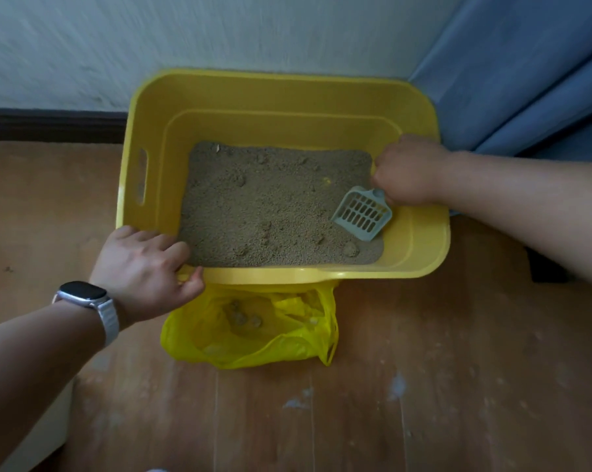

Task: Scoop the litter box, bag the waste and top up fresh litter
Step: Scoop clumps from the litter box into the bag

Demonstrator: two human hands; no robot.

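A yellow litter box [281, 97] stands on the floor against the wall, holding brown litter [270, 202] with a few clumps. My right hand [407, 172] grips the handle of a pale blue slotted scoop [362, 212], whose blade hangs over the litter at the box's right side. My left hand [144, 267], with a watch on the wrist, grips the box's near left rim, fingers inside and thumb outside. An open yellow plastic bag [253, 332] lies on the floor just in front of the box, with a few clumps inside.
A wooden floor [424, 386] with pale smudges spreads in front. A white wall with a dark skirting board [49, 124] runs behind the box. A blue curtain [526, 80] hangs at the right. A white object [45, 434] sits at the lower left edge.
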